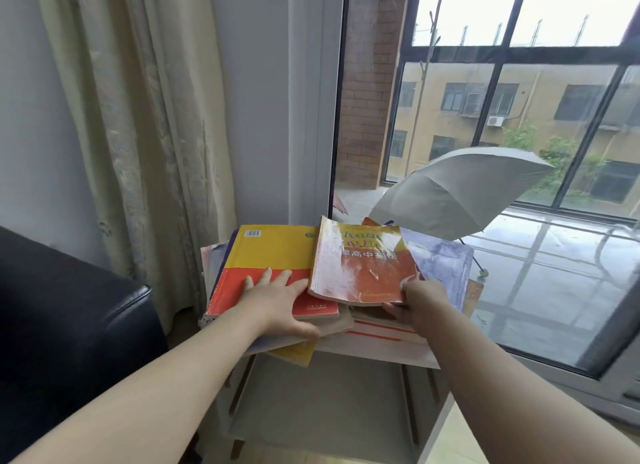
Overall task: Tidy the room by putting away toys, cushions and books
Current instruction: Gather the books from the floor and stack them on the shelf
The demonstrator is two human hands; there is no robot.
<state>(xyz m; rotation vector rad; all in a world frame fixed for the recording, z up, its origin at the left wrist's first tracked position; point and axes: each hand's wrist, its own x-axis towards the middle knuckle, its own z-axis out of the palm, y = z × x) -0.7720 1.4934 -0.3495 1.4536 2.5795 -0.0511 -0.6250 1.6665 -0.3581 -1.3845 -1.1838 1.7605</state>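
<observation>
Beside the window, one white stand (322, 394) carries a messy pile of books (374, 328). Two lie on top: a yellow-and-red book (273, 255) under the flat, spread left hand (280, 304), and a worn orange book (360, 269) whose near corner the right hand (422, 300) grips. One lavender book (440, 259) shows behind. Those beneath overlap and cannot be counted.

Just the one view here, a wide-angle camera on the head, looking forward and down from close in on the books (270, 255) dead centre, with the curtain (138, 117) up at 10 o'clock and the window (485, 117) out at 2 o'clock.
</observation>
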